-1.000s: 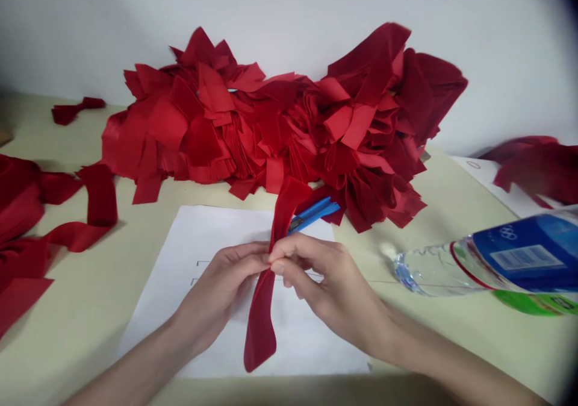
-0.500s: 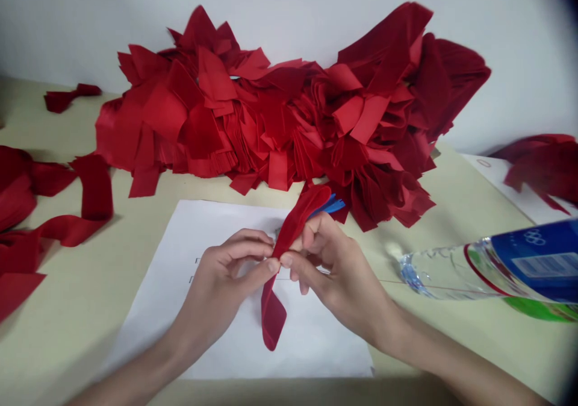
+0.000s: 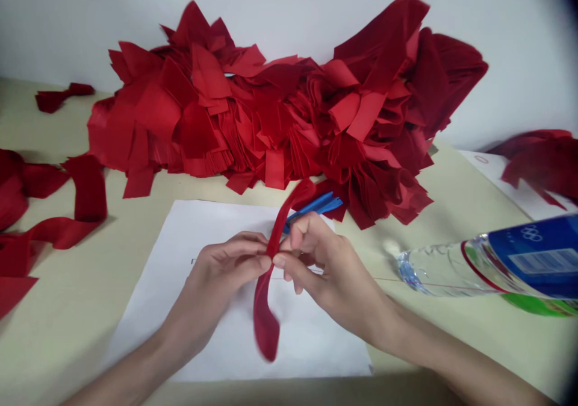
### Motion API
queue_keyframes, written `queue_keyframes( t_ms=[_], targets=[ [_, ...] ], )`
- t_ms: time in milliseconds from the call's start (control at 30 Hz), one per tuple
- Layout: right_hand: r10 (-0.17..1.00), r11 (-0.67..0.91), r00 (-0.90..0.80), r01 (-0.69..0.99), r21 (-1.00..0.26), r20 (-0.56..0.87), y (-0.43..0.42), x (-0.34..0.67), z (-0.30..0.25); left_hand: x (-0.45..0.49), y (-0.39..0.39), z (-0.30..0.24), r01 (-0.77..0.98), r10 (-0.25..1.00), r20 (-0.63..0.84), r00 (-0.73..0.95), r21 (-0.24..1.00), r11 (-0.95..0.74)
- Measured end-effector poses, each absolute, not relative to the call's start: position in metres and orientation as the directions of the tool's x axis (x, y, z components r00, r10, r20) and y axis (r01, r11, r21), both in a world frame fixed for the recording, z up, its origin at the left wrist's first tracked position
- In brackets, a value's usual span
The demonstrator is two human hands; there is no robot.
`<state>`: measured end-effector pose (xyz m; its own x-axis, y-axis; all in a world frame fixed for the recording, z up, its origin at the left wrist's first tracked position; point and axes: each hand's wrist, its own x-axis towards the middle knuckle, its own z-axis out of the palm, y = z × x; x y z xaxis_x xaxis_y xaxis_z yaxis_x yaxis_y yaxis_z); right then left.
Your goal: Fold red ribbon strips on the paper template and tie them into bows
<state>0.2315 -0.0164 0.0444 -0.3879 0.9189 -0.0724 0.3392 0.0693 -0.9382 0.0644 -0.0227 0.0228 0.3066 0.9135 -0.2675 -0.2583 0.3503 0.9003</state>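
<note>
Between both hands, over a white sheet of paper (image 3: 217, 340), a red velvet ribbon (image 3: 267, 321) is pinched narrow at its middle. One end stands up and away, the other hangs toward me. My left hand (image 3: 230, 267) grips it between thumb and fingers from the left. My right hand (image 3: 323, 258) pinches it at the same spot from the right. A slim blue object with a split end (image 3: 323, 203) sticks out behind the right hand's curled fingers; its other end is hidden. A thin reddish thread (image 3: 388, 280) runs rightward from the right hand's side.
A large heap of folded red ribbon pieces (image 3: 266, 117) lies along the wall. Loose ribbon (image 3: 67, 231) spreads at the left. A clear plastic bottle with a blue label (image 3: 537, 255) lies at the right, and more red pieces (image 3: 542, 162) rest on a white sheet behind it.
The ribbon has turned narrower and more edge-on, and its lower end has swung slightly down. More of the blue object shows. Both hands keep their pinch; the view has shifted slightly.
</note>
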Motion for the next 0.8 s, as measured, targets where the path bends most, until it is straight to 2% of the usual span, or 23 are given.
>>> queue_keyframes(
  t_ms=[133, 200, 300, 400, 467, 533, 633, 800],
  targets=[
    [0.887, 0.026, -0.453, 0.250, -0.968, -0.093, -0.009, 0.235, 0.056, 0.062, -0.020, 0.021, -0.354, 0.789, -0.350, 0.506, 0.750, 0.559],
    [0.886, 0.044, -0.457, 0.259, -0.965, -0.082, -0.006, 0.239, 0.063, 0.060, -0.020, 0.019, -0.388, 0.769, -0.375, 0.518, 0.698, 0.602],
    [0.886, 0.104, -0.456, 0.366, -0.925, -0.080, -0.003, 0.244, 0.070, 0.058, -0.019, 0.014, -0.413, 0.751, -0.392, 0.531, 0.654, 0.634],
    [0.871, 0.139, -0.478, 0.461, -0.877, -0.113, -0.001, 0.248, 0.071, 0.056, -0.020, 0.012, -0.410, 0.746, -0.408, 0.526, 0.647, 0.643],
    [0.845, 0.113, -0.512, 0.453, -0.884, -0.155, 0.002, 0.250, 0.071, 0.055, -0.022, 0.013, -0.392, 0.742, -0.430, 0.515, 0.651, 0.650],
    [0.789, 0.063, -0.582, 0.399, -0.915, -0.199, 0.006, 0.252, 0.071, 0.055, -0.024, 0.014, -0.364, 0.724, -0.427, 0.542, 0.658, 0.660],
    [0.676, 0.048, -0.713, 0.298, -0.953, -0.189, 0.012, 0.258, 0.068, 0.056, -0.028, 0.016, -0.305, 0.676, -0.402, 0.618, 0.670, 0.677],
    [0.463, -0.016, -0.865, 0.212, -0.977, -0.195, 0.017, 0.264, 0.054, 0.062, -0.035, 0.021, -0.156, 0.545, -0.495, 0.677, 0.628, 0.763]
  ],
)
